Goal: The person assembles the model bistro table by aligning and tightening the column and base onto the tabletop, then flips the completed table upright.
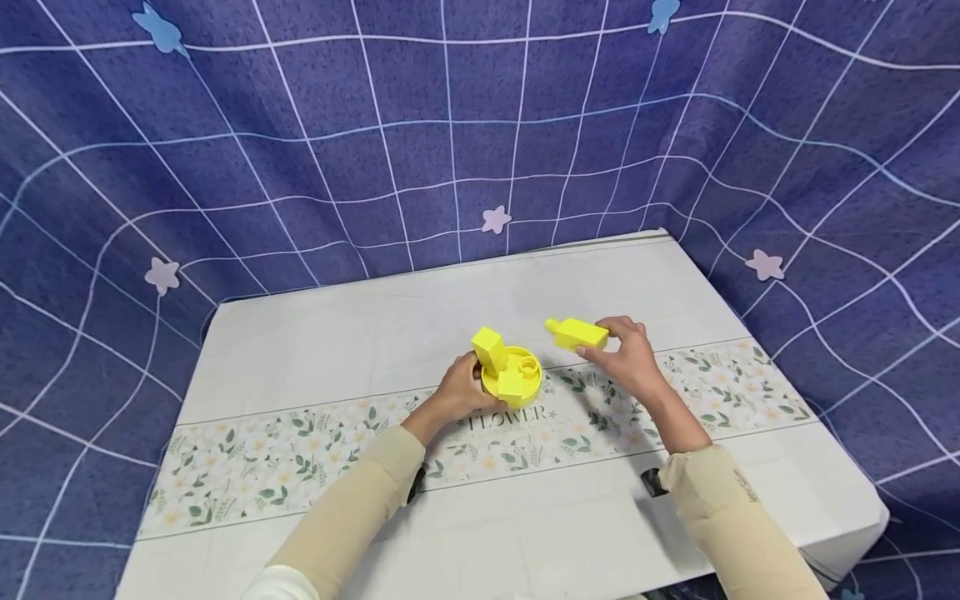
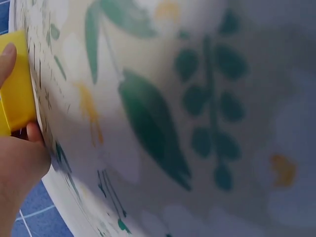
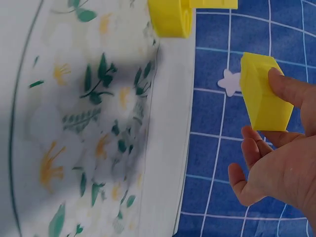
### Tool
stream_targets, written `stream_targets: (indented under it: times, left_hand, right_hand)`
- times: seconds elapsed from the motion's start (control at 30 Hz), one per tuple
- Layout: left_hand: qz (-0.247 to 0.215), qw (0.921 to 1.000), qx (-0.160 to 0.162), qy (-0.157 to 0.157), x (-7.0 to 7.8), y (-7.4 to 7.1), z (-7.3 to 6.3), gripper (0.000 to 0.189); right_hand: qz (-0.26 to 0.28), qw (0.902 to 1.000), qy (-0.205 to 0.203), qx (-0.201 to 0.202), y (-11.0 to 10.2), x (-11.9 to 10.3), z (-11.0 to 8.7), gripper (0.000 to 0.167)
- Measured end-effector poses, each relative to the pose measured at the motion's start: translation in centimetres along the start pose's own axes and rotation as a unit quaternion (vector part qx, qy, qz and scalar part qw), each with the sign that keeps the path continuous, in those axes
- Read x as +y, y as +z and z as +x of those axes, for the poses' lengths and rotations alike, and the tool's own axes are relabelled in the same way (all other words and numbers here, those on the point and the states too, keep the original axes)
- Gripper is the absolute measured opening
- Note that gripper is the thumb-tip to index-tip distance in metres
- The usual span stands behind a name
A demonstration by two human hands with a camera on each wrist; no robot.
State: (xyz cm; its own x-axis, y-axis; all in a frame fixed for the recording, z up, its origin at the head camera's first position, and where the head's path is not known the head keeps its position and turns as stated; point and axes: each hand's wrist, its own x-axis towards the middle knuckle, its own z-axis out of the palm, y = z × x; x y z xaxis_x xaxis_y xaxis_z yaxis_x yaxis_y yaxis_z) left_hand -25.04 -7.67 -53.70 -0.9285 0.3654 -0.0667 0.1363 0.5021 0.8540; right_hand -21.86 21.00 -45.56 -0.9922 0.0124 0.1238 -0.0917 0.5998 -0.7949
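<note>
My left hand (image 1: 459,390) grips a round yellow base (image 1: 536,387) from its left side, near the middle of the table. On that base stand a taller, tilted yellow block (image 1: 489,347), a lower yellow block (image 1: 511,385) and a small round socket (image 1: 529,365). To the right, my right hand (image 1: 628,358) pinches a separate yellow block (image 1: 581,333) between thumb and fingers. A narrow peg on its end points left, toward the base. In the right wrist view this block (image 3: 264,96) is held up, apart from the base (image 3: 170,19).
A white tablecloth (image 1: 360,333) with a floral band and printed lettering covers the table. Blue curtains (image 1: 405,150) with a white grid and stars hang behind and at both sides. The table's right front corner (image 1: 877,521) shows at lower right.
</note>
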Motion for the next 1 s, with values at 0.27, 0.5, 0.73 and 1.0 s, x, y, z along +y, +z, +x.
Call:
stream_targets:
  times: [0.27, 0.5, 0.73, 1.0]
  left_hand:
    - [0.005, 0.9993, -0.034, -0.018, 0.2, -0.7, 0.3, 0.091]
    - [0.005, 0.9986, -0.049, -0.017, 0.0, -0.9, 0.6, 0.093]
    - [0.002, 0.9985, -0.052, -0.018, -0.2, -1.0, 0.8, 0.093]
    - [-0.009, 0.9984, -0.054, -0.014, -0.1, -1.0, 0.5, 0.092]
  right_hand:
    - [0.015, 0.9995, 0.008, -0.026, 1.1, -1.3, 0.5, 0.044]
    - [0.028, 0.9986, 0.024, -0.037, 2.2, -1.8, 0.3, 0.044]
    - [0.026, 0.9986, 0.019, -0.042, 2.9, -2.4, 0.3, 0.045]
    - [0.021, 0.9986, 0.018, -0.046, 3.4, -2.7, 0.4, 0.046]
